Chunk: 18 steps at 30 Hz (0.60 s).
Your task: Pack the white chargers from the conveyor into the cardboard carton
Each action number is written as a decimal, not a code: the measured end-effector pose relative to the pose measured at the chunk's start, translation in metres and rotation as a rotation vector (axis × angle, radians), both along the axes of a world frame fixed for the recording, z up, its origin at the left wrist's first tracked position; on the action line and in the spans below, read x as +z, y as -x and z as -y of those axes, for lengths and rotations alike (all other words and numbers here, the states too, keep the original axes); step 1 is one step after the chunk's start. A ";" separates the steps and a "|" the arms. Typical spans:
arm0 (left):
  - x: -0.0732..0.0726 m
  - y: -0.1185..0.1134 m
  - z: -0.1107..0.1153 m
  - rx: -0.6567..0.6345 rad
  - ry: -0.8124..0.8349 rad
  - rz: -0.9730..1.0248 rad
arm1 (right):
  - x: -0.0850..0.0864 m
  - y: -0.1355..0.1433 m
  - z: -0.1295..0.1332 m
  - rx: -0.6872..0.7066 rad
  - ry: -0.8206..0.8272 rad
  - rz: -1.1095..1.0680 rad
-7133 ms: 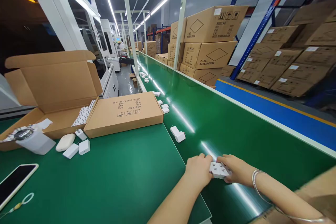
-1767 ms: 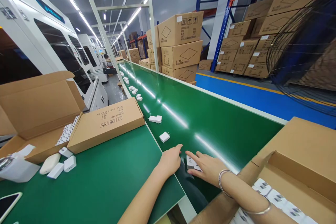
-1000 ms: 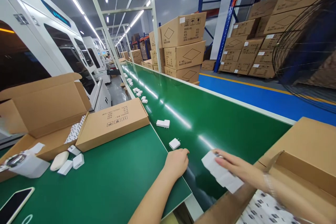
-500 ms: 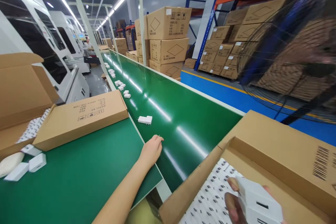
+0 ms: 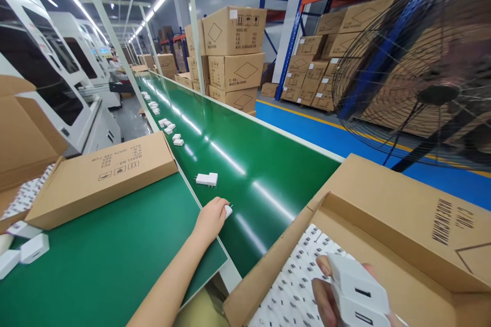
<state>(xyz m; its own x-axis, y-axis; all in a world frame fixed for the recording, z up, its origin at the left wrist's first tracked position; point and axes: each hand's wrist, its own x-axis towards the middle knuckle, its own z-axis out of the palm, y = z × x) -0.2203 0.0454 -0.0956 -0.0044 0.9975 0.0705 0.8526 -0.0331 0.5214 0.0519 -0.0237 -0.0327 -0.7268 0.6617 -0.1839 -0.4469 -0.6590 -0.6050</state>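
My left hand [image 5: 210, 220] reaches over the near edge of the green conveyor belt [image 5: 268, 163], its fingers closed round a small white USB charger [image 5: 228, 211] whose metal pins stick out. Just beyond it on the belt lie two more white chargers [image 5: 207, 179], touching each other. At the lower right, my right hand [image 5: 325, 294] grips white USB chargers [image 5: 358, 286] side by side, with their port slots towards me. They are over an open cardboard box [image 5: 345, 222], which holds rows of packed white chargers [image 5: 293, 271]. Part of the right hand is hidden behind what it holds.
Further up the belt sit several chargers [image 5: 167, 126]. A closed flat carton [image 5: 103, 176] rests on the green side table [image 5: 115, 250], with loose chargers [image 5: 34, 249] at its left. A wire-caged fan [image 5: 437, 94] stands at the right. Stacked cartons [image 5: 236, 69] are behind the belt.
My left hand has drawn a white charger into view between its fingers. The whole view has shifted slightly; my right hand keeps hold of its chargers over the box.
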 end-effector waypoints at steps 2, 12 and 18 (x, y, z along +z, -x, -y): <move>0.000 0.000 0.000 -0.003 -0.002 -0.006 | 0.001 0.000 0.000 0.004 0.005 0.006; -0.003 0.002 -0.003 0.017 -0.030 -0.016 | 0.007 0.002 -0.002 -0.078 0.021 0.185; 0.004 -0.007 -0.006 0.056 0.105 -0.208 | 0.008 0.007 -0.003 -0.098 0.006 0.214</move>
